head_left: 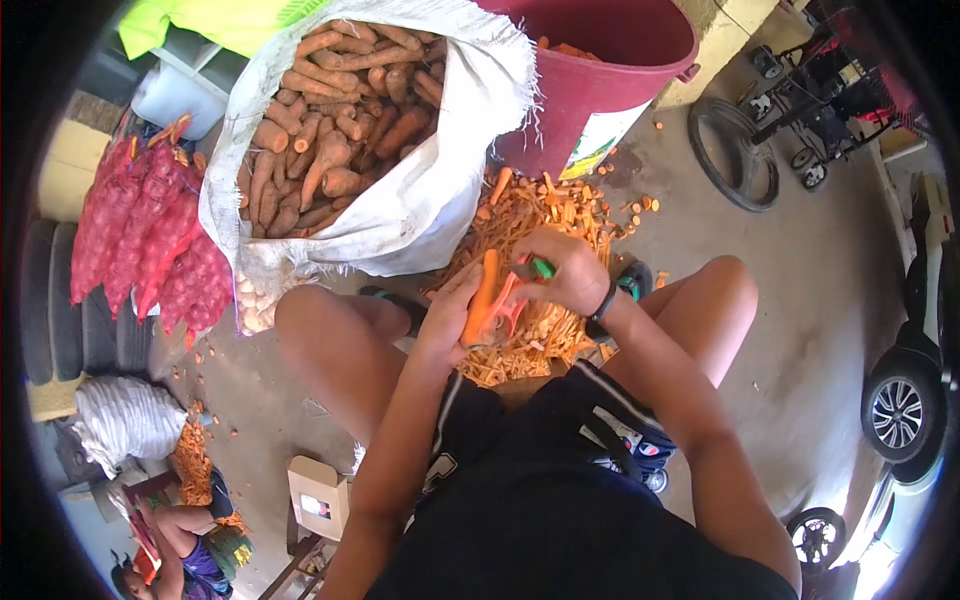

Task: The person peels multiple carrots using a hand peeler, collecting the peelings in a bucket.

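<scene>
Between my knees, my left hand (pixel 447 312) is wrapped around a carrot (pixel 484 298), which stands nearly upright with a bright orange, peeled-looking side. My right hand (pixel 568 272) grips a peeler (pixel 512 302) with a red part and a bit of green by the fingers. The peeler is right beside the carrot; whether its blade touches cannot be made out. Beneath both hands lies a heap of orange peelings (pixel 545 345) with cut carrot ends on the floor. A white woven sack (pixel 430 225) holding many unpeeled carrots (pixel 340 130) stands open just ahead.
A dark red bin (pixel 600 85) with orange pieces inside stands beyond the heap. Red net bags (pixel 140 220) hang at left near tyres (pixel 60 300). A cardboard box (pixel 318 495) is behind-left, another person (pixel 180 540) lower left, a car wheel (pixel 897 412) right.
</scene>
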`<state>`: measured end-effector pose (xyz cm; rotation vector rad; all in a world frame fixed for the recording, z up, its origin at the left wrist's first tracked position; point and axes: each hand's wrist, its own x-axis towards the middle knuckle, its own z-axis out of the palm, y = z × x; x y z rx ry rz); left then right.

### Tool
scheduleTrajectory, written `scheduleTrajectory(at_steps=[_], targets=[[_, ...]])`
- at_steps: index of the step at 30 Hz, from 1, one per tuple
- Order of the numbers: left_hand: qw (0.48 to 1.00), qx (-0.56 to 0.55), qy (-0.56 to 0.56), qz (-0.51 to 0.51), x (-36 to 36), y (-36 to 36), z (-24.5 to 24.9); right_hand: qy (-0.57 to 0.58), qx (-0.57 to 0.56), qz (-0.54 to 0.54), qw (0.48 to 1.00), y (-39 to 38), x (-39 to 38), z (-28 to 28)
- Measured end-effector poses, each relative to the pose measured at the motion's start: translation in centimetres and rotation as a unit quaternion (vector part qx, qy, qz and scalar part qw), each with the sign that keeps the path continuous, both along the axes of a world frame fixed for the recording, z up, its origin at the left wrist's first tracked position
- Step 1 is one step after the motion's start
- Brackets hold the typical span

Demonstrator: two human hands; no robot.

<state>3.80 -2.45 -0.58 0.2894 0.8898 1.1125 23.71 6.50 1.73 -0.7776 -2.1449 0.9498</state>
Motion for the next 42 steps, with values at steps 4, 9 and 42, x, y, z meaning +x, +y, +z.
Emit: scheduleTrajectory(at_steps=[4,9,42], targets=[[0.998,-0.031,0.033,-0.037,0.1,-0.5,0.7,-0.021,0.059,-0.137,0.989,4.5,2.3,-1.1],[0.999,-0.02,-0.01,-0.024,-0.5,-0.2,-0.1,0.017,-0.033,-0.097,0.995,2.5,1.4,-0.7],[0.999,-0.017,0.034,-0.015,0.2,-1.0,1.7,0.023,0.048,-0.037,0.998,-0.2,0.5,-0.3]])
